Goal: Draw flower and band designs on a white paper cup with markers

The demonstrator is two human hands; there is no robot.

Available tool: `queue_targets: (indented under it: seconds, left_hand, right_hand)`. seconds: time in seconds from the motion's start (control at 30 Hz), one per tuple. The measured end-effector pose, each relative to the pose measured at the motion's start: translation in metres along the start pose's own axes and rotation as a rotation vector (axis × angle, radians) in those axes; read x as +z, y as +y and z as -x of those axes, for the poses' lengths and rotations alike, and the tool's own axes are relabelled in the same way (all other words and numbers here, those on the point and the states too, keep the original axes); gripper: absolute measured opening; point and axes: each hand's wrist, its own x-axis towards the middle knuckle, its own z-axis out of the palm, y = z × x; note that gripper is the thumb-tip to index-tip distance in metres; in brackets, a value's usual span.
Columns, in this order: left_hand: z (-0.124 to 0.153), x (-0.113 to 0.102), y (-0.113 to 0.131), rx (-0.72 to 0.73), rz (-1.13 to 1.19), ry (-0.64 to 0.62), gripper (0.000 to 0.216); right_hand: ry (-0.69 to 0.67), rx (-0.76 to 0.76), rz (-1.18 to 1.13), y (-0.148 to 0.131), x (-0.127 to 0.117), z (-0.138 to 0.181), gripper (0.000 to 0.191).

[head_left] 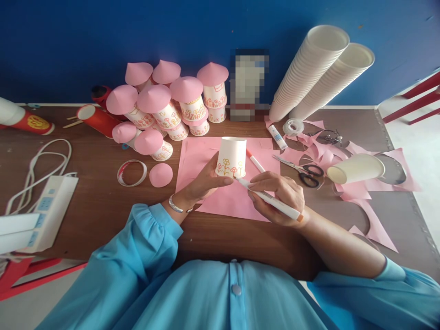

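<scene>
My left hand (205,182) grips an upside-down white paper cup (232,156) with small flowers drawn along its rim, standing on a pink paper sheet (220,197). My right hand (278,196) is closed around a white marker pen (271,200) whose tip touches the cup's lower right edge. A second marker (256,162) lies on the pink sheet just right of the cup.
Several decorated cups with pink cone lids (168,107) are piled at the back. Two long stacks of white cups (319,73) lean at back right. Scissors (304,169), a glue stick (277,136), tape (293,126), a lying cup (355,168) and pink scraps are right; a power strip (48,211) left.
</scene>
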Motion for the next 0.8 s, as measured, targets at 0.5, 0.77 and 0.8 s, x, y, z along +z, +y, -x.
queue_targets:
  seconds: [0.5, 0.77, 0.8]
  left_hand:
    - [-0.0006, 0.0030, 0.0021, 0.014, 0.003, 0.006, 0.068]
    - [-0.0010, 0.0031, 0.0026, 0.030, -0.010, -0.017, 0.065]
    - [-0.0012, 0.0029, 0.0025, 0.026, -0.008, -0.011, 0.065]
  right_hand:
    - [0.037, -0.018, 0.041, 0.0032, -0.0008, 0.0007, 0.016]
    - [0.057, -0.019, 0.047, 0.0027, -0.0011, -0.0005, 0.020]
    - [0.055, -0.018, 0.050, 0.0022, -0.0018, -0.0004, 0.020]
